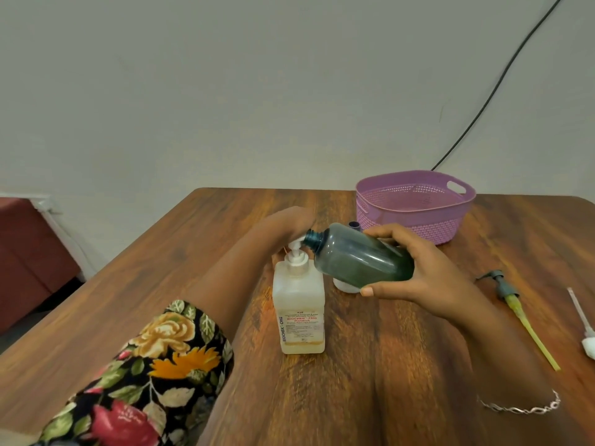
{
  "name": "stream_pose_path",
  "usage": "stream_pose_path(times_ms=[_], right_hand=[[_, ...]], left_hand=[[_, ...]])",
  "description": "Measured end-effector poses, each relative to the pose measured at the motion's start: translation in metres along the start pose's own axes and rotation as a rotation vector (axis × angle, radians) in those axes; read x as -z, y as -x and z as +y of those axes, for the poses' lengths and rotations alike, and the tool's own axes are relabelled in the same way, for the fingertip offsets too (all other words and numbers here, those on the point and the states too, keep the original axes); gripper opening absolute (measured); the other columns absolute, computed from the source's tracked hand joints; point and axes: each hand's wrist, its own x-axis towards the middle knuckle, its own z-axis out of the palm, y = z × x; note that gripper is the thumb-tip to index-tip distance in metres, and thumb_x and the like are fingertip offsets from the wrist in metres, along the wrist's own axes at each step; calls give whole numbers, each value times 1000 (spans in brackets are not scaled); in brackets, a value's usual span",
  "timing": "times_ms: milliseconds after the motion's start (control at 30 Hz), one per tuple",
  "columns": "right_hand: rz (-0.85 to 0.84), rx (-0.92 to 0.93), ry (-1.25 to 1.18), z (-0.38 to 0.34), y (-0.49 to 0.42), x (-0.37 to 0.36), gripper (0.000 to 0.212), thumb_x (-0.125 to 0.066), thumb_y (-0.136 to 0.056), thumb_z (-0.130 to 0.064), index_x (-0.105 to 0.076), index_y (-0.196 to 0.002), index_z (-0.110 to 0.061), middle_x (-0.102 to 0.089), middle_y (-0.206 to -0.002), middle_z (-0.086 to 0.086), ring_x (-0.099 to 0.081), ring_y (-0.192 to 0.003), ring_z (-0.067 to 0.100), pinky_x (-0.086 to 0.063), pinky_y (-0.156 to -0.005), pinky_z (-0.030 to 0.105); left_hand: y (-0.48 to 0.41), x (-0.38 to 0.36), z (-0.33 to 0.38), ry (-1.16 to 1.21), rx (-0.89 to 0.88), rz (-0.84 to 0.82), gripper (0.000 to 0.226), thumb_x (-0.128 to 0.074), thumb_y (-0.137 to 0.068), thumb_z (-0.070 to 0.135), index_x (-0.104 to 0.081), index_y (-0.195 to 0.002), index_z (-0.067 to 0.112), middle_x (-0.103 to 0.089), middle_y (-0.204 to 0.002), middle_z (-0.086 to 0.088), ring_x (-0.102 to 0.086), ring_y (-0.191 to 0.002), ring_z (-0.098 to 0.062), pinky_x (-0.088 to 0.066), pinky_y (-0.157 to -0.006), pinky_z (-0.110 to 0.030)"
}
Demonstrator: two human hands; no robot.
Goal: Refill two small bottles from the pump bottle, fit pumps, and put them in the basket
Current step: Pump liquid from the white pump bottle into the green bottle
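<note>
The green bottle [360, 255] is gripped, tilted, by the right hand [428, 275], its mouth at the spout of the pump bottle [299, 304], at the spout's three o'clock. The left hand [286, 222] is blurred over the pump, and its grip cannot be told. The mouth should be kept under the spout.

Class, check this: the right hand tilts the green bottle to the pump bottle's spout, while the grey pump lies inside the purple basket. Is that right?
Not quite. The head view shows the grey pump lying on the table, outside the purple basket. The right hand does tilt the green bottle to the pump bottle's spout.
</note>
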Motion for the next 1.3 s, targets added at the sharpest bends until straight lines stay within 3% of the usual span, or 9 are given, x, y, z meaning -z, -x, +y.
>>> stream_pose_path(times_ms=[133, 300, 467, 600, 667, 800, 1000, 1100, 1300], right_hand=[[-21, -22, 1, 5, 3, -6, 61, -85, -61, -25, -49, -107, -42, -53, -111, -20, -53, -100, -2, -43, -74, 13], [-2, -20, -26, 2, 4, -6, 60, -84, -62, -27, -48, -108, -42, -53, -110, -20, -53, -96, -7, -45, -70, 8], [24, -11, 5, 1, 0, -1, 66, -84, -61, -28, -47, -115, -38, -52, -114, -20, -53, -102, -2, -46, -79, 17], [15, 6, 20, 5, 1, -4, 64, -84, -61, -26, -47, -110, -43, -51, -111, -25, -49, -101, -12, -44, -75, 7], [6, 1, 3, 10, 1, -7, 65, -85, -61, -24, -49, -113, -39, -52, -111, -23, -50, -101, -10, -44, -76, 8], [5, 2, -60, 12, 3, -9, 66, -85, -61, -28, -49, -116, -40, -54, -113, -20, -52, -99, -9, -44, -75, 5], [46, -3, -102, 10, 5, -8, 71, -78, -57, -39, -49, -121, -40, -55, -114, -20, -54, -100, -6, -47, -77, 9], [42, -9, -85, 10, 5, -10, 71, -77, -56, -40, -49, -121, -40, -54, -114, -21, -53, -101, -7, -47, -76, 10], [43, -5, -64, 10, 9, -14, 64, -84, -64, -22, -47, -111, -43, -51, -108, -25, -48, -93, -20, -39, -69, -2]], left_hand=[[-9, -5, -6, -7, -36, 128, 29, -36, -98, 11, -44, -70, 6, -43, -68, -3, -41, -57, -11, -37, -55, -18], [0, 1, -2, 15, -54, 5, 33, -34, -99, 18, -51, -115, -5, -48, -75, -12, -47, -62, -22, -49, -61, -34], [1, 3, 5, 43, -12, -84, 33, -37, -97, 23, -49, -118, -1, -51, -114, -30, -54, -101, -49, -51, -73, -56], [-12, -6, -2, 85, -17, 40, 21, -36, -98, 11, -50, -89, -2, -53, -81, -12, -57, -80, -25, -48, -75, -26], [-16, -9, -5, 132, -50, 59, 27, -33, -100, 13, -47, -77, 6, -43, -71, -5, -46, -82, -22, -41, -77, -27], [-15, -7, -4, 303, -90, 69, 37, -36, -99, 23, -51, -124, -1, -58, -113, -17, -53, -107, -33, -42, -99, -40], [0, 4, 3, 136, -11, -81, 63, -29, -97, 51, -31, -139, 4, -42, -133, -28, -46, -117, -49, -40, -93, -59], [-12, -1, -1, 119, -88, 1, 59, -28, -98, 48, -41, -132, 1, -52, -122, -25, -53, -109, -40, -41, -98, -50], [-17, -8, -8, 16, -113, 175, 46, -22, -102, 38, -51, -89, 5, -50, -77, -10, -48, -71, -19, -40, -78, -34]])
